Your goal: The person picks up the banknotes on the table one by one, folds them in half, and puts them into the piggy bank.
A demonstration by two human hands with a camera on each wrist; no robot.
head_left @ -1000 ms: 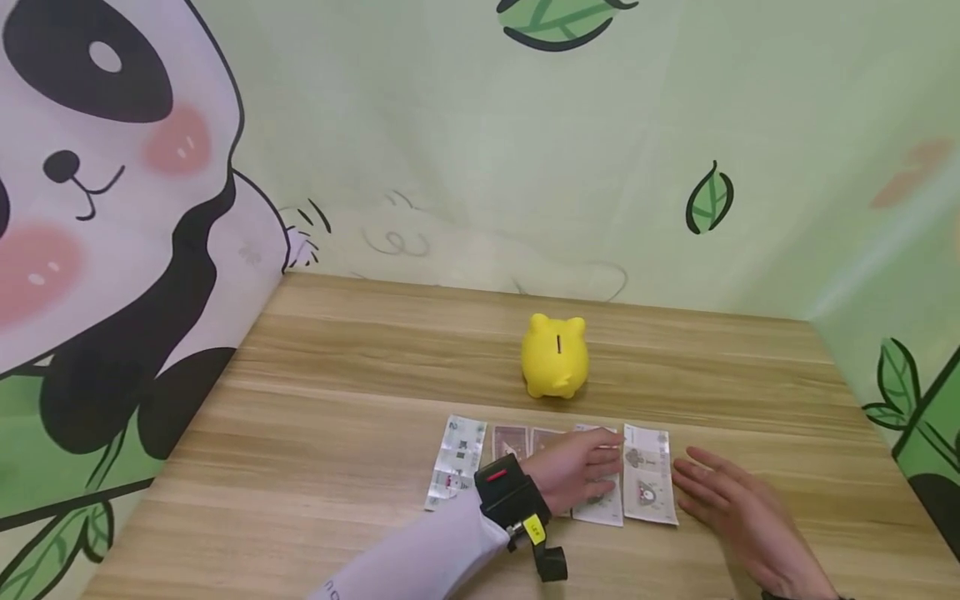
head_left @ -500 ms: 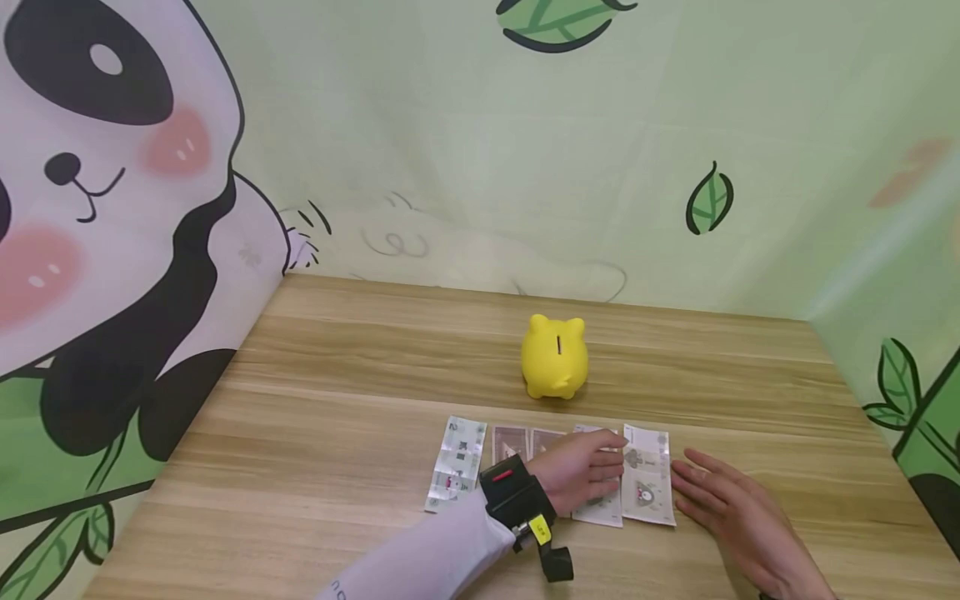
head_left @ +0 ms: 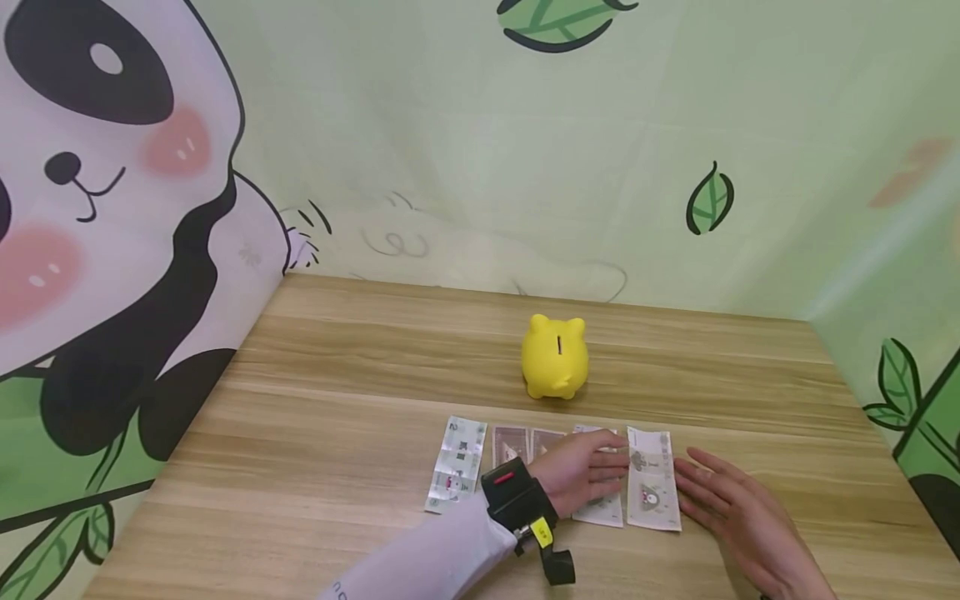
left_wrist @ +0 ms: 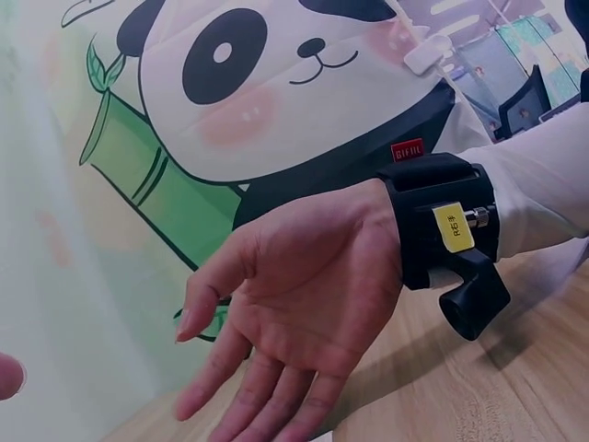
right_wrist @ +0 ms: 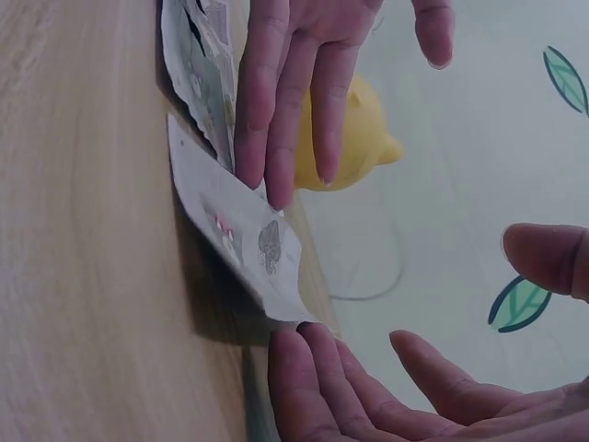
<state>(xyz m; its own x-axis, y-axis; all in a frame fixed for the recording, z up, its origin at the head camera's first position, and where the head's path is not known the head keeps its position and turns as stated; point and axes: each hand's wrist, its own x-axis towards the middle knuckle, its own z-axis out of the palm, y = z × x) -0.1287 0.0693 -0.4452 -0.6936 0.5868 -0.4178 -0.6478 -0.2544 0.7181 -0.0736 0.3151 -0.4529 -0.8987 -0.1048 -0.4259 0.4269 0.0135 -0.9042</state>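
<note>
A pale banknote [head_left: 654, 479] lies at the right end of a row, between my two hands. In the right wrist view this banknote [right_wrist: 235, 221] bows up off the table. My left hand [head_left: 581, 477] reaches over the row, its fingertips at the note's left edge; its palm shows in the left wrist view, where the hand [left_wrist: 299, 285] has its fingers extended. My right hand [head_left: 738, 504] touches the note's right edge with extended fingertips. Another pale banknote [head_left: 600, 512] lies partly hidden beneath my left hand.
A yellow piggy bank [head_left: 555, 362] with a slot on top stands behind the row. Two brownish banknotes [head_left: 510, 440] and a greenish-white banknote [head_left: 456, 467] lie to the left, partly covered by my left arm. Panda-and-leaf cloth [head_left: 450, 167] encloses the wooden table [head_left: 322, 400].
The rightmost banknote has shifted slightly right and toward me since half a second ago. My left hand has edged right, and my right hand has barely moved.
</note>
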